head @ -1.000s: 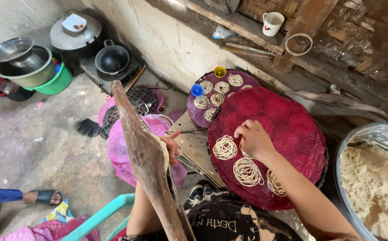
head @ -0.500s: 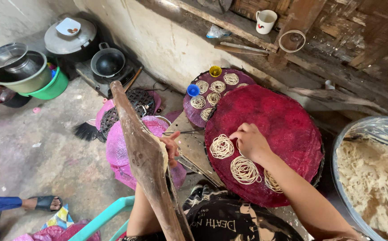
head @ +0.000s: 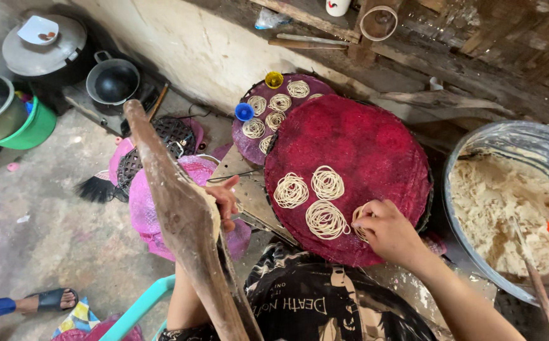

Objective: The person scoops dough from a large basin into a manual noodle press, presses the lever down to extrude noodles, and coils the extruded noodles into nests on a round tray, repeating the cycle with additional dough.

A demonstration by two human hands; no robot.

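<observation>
Right hand (head: 389, 232): we see it pinching a noodle coil (head: 361, 222) on the red tray (head: 375, 139).
Left hand (head: 225, 201): we see it gripping the wooden press (head: 179, 215).

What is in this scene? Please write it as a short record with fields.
left hand: grips a long wooden lever
right hand: on a noodle coil at the red mat's edge
red mat: round, holds four noodle coils
purple mat: behind it, more coils, a blue cup and a yellow cup
basin: at right, filled with pale dough
floor, left: pots, green tub
</observation>
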